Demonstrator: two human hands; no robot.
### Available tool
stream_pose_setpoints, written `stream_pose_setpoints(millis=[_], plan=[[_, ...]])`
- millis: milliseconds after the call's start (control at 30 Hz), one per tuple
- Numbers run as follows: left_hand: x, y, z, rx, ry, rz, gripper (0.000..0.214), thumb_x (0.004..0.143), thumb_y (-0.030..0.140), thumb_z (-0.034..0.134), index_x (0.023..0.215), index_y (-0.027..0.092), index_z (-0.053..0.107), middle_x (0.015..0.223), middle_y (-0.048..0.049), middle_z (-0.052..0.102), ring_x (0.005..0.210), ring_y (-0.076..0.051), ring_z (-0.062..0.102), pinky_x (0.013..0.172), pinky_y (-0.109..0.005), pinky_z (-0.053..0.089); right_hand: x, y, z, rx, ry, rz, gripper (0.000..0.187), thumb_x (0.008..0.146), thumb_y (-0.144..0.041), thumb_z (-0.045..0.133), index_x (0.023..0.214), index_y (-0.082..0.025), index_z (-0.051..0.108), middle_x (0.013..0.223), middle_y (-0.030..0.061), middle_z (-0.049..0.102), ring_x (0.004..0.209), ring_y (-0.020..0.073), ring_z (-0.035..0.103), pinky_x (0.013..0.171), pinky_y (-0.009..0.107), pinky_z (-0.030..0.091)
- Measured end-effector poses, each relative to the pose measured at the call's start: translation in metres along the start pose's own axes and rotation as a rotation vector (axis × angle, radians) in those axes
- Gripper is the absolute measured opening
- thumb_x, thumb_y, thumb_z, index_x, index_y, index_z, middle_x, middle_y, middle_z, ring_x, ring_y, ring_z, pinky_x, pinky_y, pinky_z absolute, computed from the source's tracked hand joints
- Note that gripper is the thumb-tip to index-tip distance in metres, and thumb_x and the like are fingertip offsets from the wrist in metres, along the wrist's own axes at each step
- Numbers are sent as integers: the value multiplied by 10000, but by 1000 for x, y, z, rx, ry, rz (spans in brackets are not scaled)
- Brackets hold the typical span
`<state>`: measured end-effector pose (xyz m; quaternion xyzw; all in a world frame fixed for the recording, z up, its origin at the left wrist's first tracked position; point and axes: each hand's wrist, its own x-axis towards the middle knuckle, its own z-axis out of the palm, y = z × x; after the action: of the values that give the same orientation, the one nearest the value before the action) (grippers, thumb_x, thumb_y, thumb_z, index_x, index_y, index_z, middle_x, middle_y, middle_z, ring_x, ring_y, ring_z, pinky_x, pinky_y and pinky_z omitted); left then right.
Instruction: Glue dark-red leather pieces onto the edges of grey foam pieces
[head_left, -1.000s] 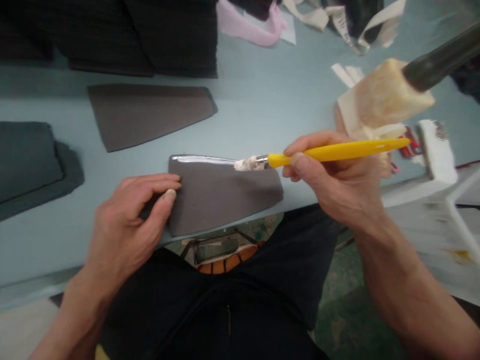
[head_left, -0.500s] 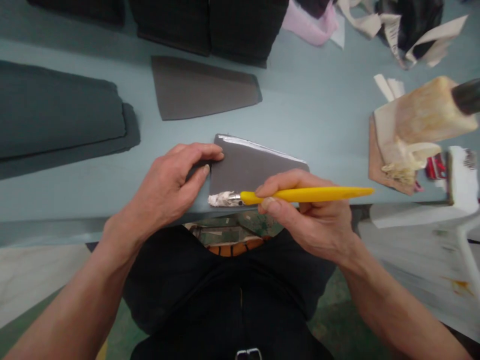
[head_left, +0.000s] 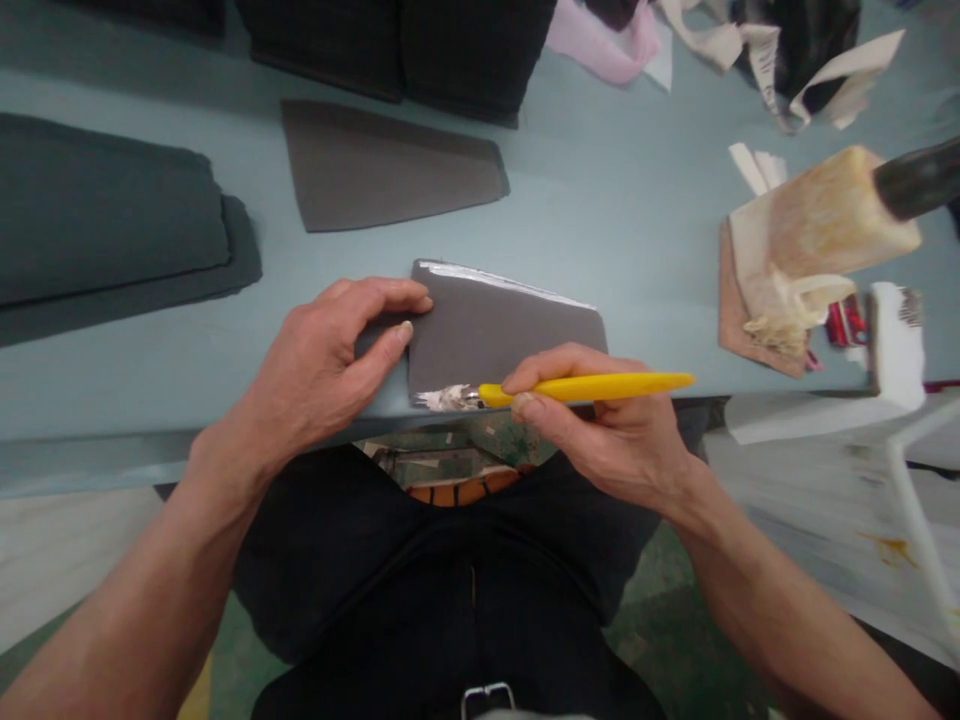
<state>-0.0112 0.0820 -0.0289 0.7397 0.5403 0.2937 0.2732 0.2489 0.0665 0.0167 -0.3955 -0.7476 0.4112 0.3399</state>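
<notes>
Hands [head_left: 611, 425] inward-facing, yellow brush [head_left: 600, 387] in right

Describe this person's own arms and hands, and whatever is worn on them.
The left hand and right hand are both ungloved, with no rings showing. The left forearm and right forearm are bare too: no sleeve, watch or bracelet is visible. Below them, the person wears dark clothing with a metal buckle.

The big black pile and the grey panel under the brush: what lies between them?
The head view shows another grey panel on the table, between the black pile and the panel under the brush.
</notes>
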Motion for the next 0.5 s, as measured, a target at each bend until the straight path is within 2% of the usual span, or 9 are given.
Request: stream_pose_setpoints(millis=[333,500], plan=[[-1,4,-3,69,10,-13,402,1006,474,614,1305,229,724,1313,-14,779,1235,-218,710,1155,-338,516,-18,11,-30,12,83,82,49,972,-265,765,945,-224,774,901,22,801,707,125,718,713,257,620],[2,2,0,161,-12,80,367,1018,474,620,1287,241,712,1331,-29,774,1264,-233,694,1162,-381,499,-24,9,-34,37,179,105,121,986,-357,770,972,-238,785,918,27,784,755,144,736,741,277,631]])
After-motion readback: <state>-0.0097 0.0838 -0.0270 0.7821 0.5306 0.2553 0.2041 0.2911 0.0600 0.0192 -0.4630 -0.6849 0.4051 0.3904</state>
